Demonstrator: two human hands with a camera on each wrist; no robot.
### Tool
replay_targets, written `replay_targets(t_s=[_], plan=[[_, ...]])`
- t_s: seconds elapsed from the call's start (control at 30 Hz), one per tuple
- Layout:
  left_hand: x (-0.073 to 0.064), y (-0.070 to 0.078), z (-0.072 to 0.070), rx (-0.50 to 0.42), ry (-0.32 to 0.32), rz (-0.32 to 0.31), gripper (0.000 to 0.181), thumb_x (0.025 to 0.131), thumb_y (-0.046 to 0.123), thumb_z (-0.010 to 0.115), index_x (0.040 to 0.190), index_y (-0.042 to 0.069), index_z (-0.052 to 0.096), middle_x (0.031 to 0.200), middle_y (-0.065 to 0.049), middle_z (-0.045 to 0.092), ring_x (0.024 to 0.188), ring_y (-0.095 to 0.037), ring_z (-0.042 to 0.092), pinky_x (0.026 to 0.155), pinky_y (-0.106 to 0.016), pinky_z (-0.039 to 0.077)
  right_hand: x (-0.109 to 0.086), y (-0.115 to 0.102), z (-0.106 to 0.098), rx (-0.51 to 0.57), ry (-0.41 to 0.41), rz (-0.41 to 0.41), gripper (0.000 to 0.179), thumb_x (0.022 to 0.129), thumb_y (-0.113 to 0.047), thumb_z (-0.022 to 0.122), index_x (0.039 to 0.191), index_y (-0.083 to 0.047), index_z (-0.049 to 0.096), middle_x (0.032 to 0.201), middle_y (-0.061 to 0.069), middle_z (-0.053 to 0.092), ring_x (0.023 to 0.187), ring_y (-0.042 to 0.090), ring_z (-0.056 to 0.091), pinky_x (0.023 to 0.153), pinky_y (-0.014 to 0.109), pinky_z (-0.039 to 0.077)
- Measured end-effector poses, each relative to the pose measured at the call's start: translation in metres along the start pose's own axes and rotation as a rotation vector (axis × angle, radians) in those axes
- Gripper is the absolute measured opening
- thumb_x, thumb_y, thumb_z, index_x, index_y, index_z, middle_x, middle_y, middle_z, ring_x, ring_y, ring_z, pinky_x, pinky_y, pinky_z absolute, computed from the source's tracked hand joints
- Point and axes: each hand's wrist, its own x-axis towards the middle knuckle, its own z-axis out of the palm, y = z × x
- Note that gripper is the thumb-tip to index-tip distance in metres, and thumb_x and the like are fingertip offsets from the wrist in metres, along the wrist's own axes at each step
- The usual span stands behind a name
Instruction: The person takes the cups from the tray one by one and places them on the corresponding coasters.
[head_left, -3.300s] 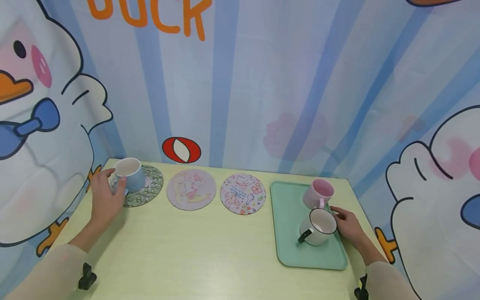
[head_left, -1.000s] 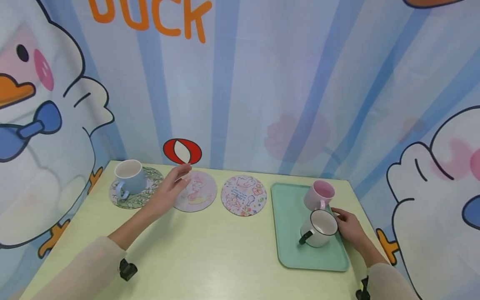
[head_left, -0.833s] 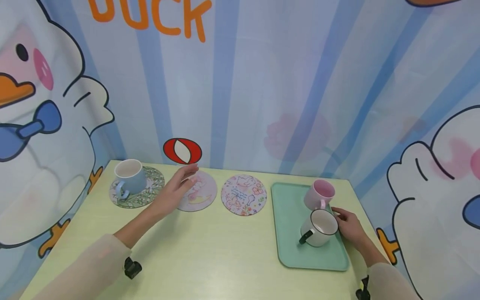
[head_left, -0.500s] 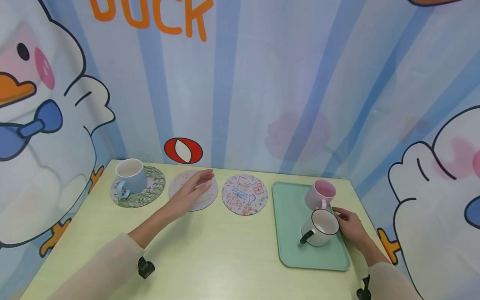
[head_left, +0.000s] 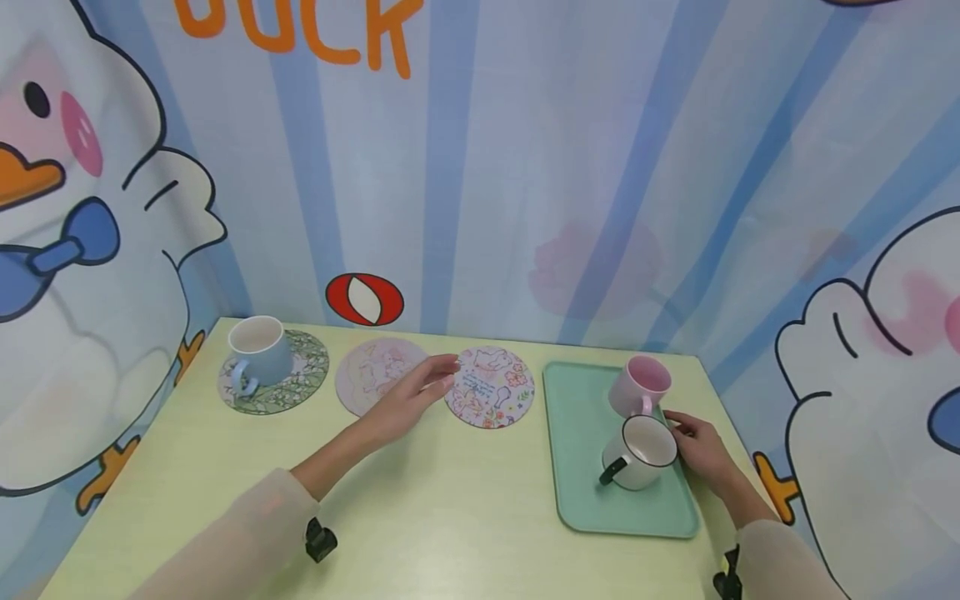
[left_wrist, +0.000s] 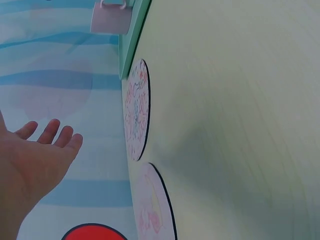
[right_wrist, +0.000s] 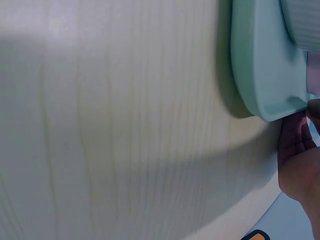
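Observation:
My left hand (head_left: 408, 404) hangs above the table between the pale pink round coaster (head_left: 371, 375) and the flowered white coaster (head_left: 489, 387). Its fingers are loosely extended and hold nothing, as the left wrist view shows too. At the right, my right hand (head_left: 702, 450) grips the right edge of the mint green tray (head_left: 585, 500), with the thumb at the rim in the right wrist view. On the tray stand a pink mug (head_left: 637, 387) and a white mug (head_left: 637, 458) with a black rim and handle. A light blue mug (head_left: 266, 358) sits on the green patterned coaster (head_left: 300, 392).
The pale yellow table (head_left: 450, 508) ends at the back against a striped blue curtain (head_left: 510, 167) printed with ducks. The coasters lie in a row along that back edge, left of the tray. More curtain hangs at both sides.
My left hand has let go of the blue mug, leaving it on the green coaster, and has moved right past the pale pink coaster. The right hand and the tray have stayed put.

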Motion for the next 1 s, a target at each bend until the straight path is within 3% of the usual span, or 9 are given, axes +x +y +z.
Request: replay_targets(t_s=[0.23, 0.57, 0.8, 1.0], plan=[[0.005, -0.002, 0.016, -0.057, -0.041, 0.021, 0.055, 0.114, 0.033, 0.048, 0.163, 0.012, 0.037, 0.161, -0.011, 0.047, 0.151, -0.031, 0.040, 0.122, -0.054, 0.035, 0.000, -0.001, 0.001, 0.025, -0.010, -0.002, 0.046, 0.111, -0.009, 0.048, 0.152, 0.011, 0.047, 0.108, 0.020, 0.065, 0.086, 0.020, 0.057, 0.067, 0.028, 0.051], [0.010, -0.002, 0.043, -0.049, -0.091, 0.042, 0.057, 0.114, 0.033, 0.049, 0.163, 0.006, 0.036, 0.159, -0.015, 0.047, 0.149, -0.033, 0.043, 0.120, -0.052, 0.038, 0.002, 0.001, 0.001, 0.014, 0.002, 0.016, 0.047, 0.111, -0.012, 0.049, 0.153, 0.010, 0.046, 0.114, 0.025, 0.064, 0.088, 0.021, 0.057, 0.068, 0.028, 0.050], [0.016, 0.003, 0.063, -0.085, -0.134, 0.055, 0.054, 0.114, 0.028, 0.049, 0.161, 0.004, 0.037, 0.158, -0.017, 0.047, 0.147, -0.036, 0.045, 0.116, -0.047, 0.045, 0.002, 0.000, 0.000, 0.012, 0.002, 0.025, 0.047, 0.111, -0.011, 0.048, 0.153, 0.010, 0.046, 0.112, 0.023, 0.064, 0.088, 0.021, 0.057, 0.068, 0.028, 0.050], [0.017, 0.005, 0.078, -0.066, -0.158, 0.057, 0.057, 0.113, 0.033, 0.050, 0.161, 0.004, 0.039, 0.159, -0.017, 0.047, 0.148, -0.037, 0.043, 0.121, -0.048, 0.038, 0.002, 0.002, 0.001, 0.010, 0.003, 0.026, 0.046, 0.111, -0.011, 0.048, 0.153, 0.010, 0.046, 0.112, 0.022, 0.065, 0.088, 0.022, 0.057, 0.068, 0.028, 0.051]])
